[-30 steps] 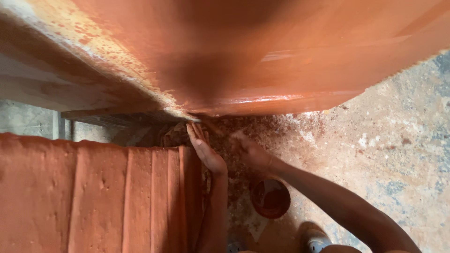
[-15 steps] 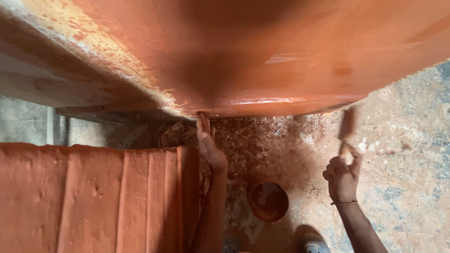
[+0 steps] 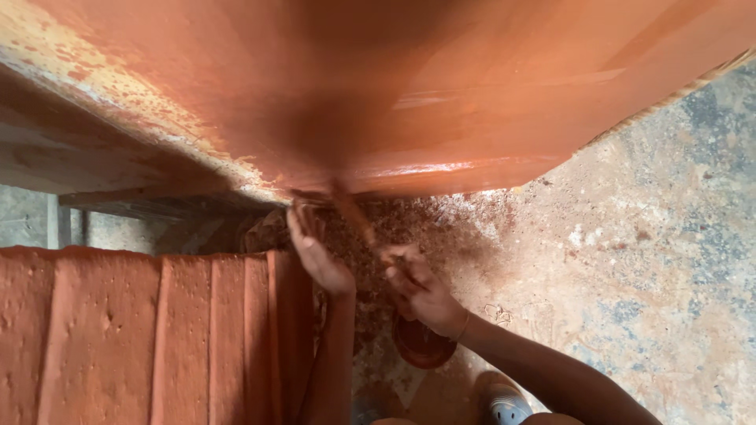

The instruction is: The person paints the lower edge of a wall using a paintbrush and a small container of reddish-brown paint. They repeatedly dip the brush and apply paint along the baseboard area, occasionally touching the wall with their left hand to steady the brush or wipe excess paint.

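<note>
the left hand sits near the middle of the frame, fingers stretched out flat and pressed up against the lower edge of the big orange-painted surface that fills the whole top of the picture. just to its right, the right hand is curled tight around the handle of a paintbrush, whose blurred shaft slants up and left so that its tip meets the same wet lower edge, close beside the left fingertips. a thin bangle shows at the right wrist.

directly below the right hand, partly hidden by the wrist, a small round bowl with reddish paint stands on the floor. the ground under both hands is speckled with paint drips. at lower left, touching the left forearm, lies a ribbed orange panel. the bare concrete floor spreads over the right of the frame, and a shoe peeks in at the bottom edge.
</note>
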